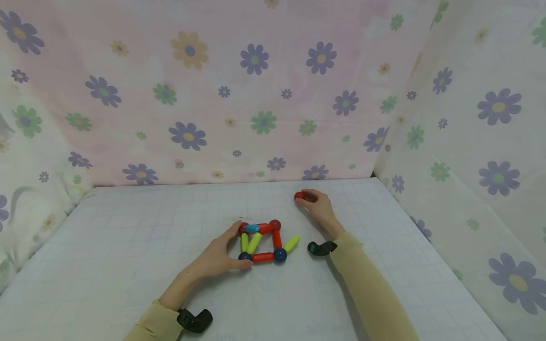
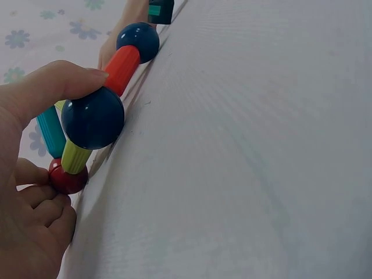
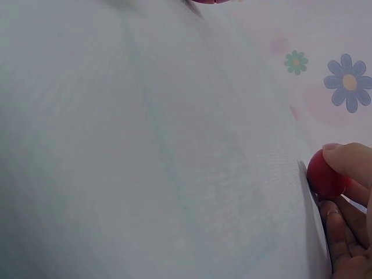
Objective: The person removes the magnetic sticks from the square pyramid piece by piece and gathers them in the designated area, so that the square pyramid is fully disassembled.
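A toy frame of magnetic rods and balls stands on the table, with red rods [image 1: 263, 257], yellow-green rods and a blue rod [image 1: 252, 228]. My left hand [image 1: 217, 255] grips its left side. The thumb presses by a dark blue ball [image 2: 93, 119], and the fingers touch a red ball [image 2: 68, 177] at the other corner. Another dark blue ball [image 1: 279, 255] forms the near right corner, where a yellow-green rod [image 1: 292, 243] points outward. Farther back, my right hand [image 1: 316, 204] pinches a loose red ball [image 3: 325, 175] between thumb and fingers, close over the table.
The white table [image 1: 128, 246] has a flowered cloth [image 1: 230, 94] behind it and another cloth [image 1: 477, 156] along the right. Dark cameras [image 1: 194, 321] are strapped to both wrists, over yellow sleeves.
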The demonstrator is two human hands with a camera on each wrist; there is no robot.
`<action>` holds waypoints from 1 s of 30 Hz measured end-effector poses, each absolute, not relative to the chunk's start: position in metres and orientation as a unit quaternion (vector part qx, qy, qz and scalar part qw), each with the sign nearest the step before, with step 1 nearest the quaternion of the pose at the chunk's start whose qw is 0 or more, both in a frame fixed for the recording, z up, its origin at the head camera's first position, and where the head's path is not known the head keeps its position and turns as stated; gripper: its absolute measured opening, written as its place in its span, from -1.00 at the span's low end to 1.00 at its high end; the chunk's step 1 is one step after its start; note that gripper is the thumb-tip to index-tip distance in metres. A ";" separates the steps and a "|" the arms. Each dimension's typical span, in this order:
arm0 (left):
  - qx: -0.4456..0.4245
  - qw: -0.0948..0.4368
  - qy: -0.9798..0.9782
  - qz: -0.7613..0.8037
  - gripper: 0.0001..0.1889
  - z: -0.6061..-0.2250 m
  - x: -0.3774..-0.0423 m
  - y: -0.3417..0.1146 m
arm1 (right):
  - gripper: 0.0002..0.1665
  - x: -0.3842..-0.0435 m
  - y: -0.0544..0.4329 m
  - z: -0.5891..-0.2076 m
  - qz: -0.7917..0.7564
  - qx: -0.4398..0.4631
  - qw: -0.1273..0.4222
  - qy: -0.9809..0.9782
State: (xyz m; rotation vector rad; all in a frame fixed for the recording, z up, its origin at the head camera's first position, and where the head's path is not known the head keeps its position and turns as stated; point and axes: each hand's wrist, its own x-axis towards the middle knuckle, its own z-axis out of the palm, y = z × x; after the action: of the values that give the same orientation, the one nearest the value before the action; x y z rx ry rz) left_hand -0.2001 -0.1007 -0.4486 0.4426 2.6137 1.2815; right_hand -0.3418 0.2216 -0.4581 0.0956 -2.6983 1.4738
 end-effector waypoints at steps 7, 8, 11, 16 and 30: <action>0.154 0.098 0.883 0.432 0.14 -0.448 -0.201 -0.099 | -0.37 -0.342 0.224 -0.457 0.489 0.026 0.033 -0.871; 0.154 0.097 0.883 0.432 0.14 -0.448 -0.201 -0.099 | -0.37 -0.342 0.224 -0.457 0.491 0.024 0.033 -0.870; 0.150 0.100 0.883 0.432 0.14 -0.447 -0.200 -0.099 | -0.36 -0.341 0.225 -0.457 0.502 0.017 0.028 -0.864; 0.141 0.104 0.884 0.435 0.15 -0.448 -0.199 -0.099 | -0.33 -0.335 0.226 -0.455 0.545 -0.001 0.025 -0.838; 0.142 0.105 0.880 0.441 0.14 -0.447 -0.197 -0.099 | -0.36 -0.285 0.231 -0.428 0.553 0.045 0.094 -0.827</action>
State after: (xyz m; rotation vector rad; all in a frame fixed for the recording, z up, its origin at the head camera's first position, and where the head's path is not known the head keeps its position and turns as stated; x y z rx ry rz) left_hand -0.1973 -0.0991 -0.4469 0.4180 2.5927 1.3001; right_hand -0.2850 0.2308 -0.4281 0.1338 -2.4531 1.6403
